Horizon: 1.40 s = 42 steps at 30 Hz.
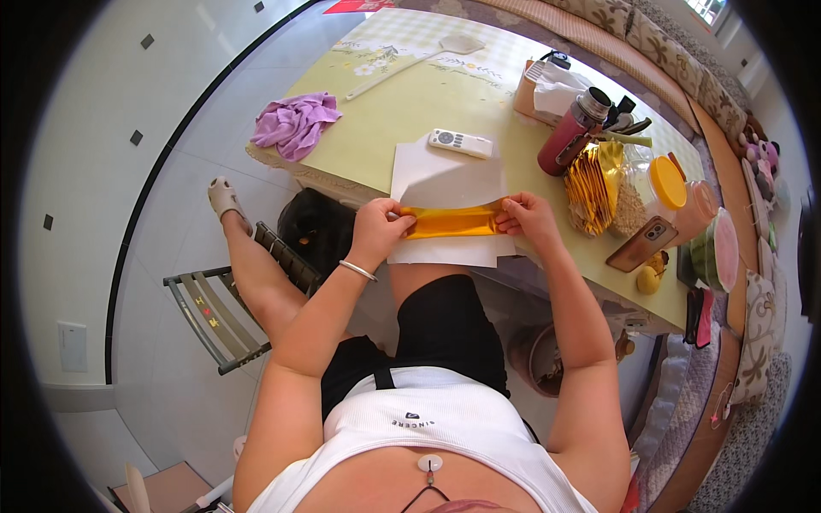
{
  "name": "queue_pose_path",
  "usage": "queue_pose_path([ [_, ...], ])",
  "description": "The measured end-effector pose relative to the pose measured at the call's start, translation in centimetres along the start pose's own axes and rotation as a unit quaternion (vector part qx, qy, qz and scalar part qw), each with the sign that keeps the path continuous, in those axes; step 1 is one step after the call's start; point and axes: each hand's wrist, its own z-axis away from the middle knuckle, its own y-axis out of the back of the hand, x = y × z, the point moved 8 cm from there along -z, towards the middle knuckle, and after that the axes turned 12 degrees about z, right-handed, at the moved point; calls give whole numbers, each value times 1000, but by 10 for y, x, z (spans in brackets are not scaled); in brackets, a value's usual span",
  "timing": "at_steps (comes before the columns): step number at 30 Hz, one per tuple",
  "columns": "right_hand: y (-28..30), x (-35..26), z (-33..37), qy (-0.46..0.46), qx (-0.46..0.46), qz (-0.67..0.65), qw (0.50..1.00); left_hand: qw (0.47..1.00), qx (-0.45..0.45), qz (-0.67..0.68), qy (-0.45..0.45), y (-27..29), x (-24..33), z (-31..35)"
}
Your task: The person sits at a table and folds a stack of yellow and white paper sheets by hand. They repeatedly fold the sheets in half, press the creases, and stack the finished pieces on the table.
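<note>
A strip of shiny gold foil paper (451, 221) is stretched level between my hands, over the near edge of the table. My left hand (384, 229) pinches its left end, and my right hand (528, 221) pinches the right end. Beneath it lie white paper sheets (428, 175), partly overhanging the table edge. A white remote control (461, 143) rests on their far part. To the right stands a bundle of folded gold foil pieces (590, 192), packed close together.
Right of the sheets are a maroon flask (571, 137), a tissue box (530, 90), a yellow-lidded jar (667, 181), a leaning phone (643, 242) and a yellow fruit (648, 280). A purple cloth (296, 124) and a fly swatter (410, 68) lie on the left. A folding stool (218, 312) stands below.
</note>
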Motion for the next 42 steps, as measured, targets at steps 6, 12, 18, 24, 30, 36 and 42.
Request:
queue_pose_path([
  [6, -10, -1, 9, -37, -38, -59, 997, 987, 49, 147, 41, -3, 0, 11],
  [12, -13, 6, 12, -26, -19, -58, 998, 973, 6, 216, 78, 0, -13, 8],
  [18, -11, 7, 17, -40, 7, -51, 998, 995, -4, 92, 33, 3, -8, 7],
  [24, -5, 1, 25, -26, 22, 1, 999, 999, -21, -8, -36, 0, -9, 4],
  [30, 1, 11, 27, 2, 31, 67, 997, 977, -20, -175, -117, -6, 15, 13],
  [36, 4, -5, 43, 75, 73, 262, 959, 977, -29, -176, -114, -5, 18, 16],
  [42, -2, -23, 51, 101, 99, 376, 916, 957, -26, -255, -138, -10, 25, 22],
])
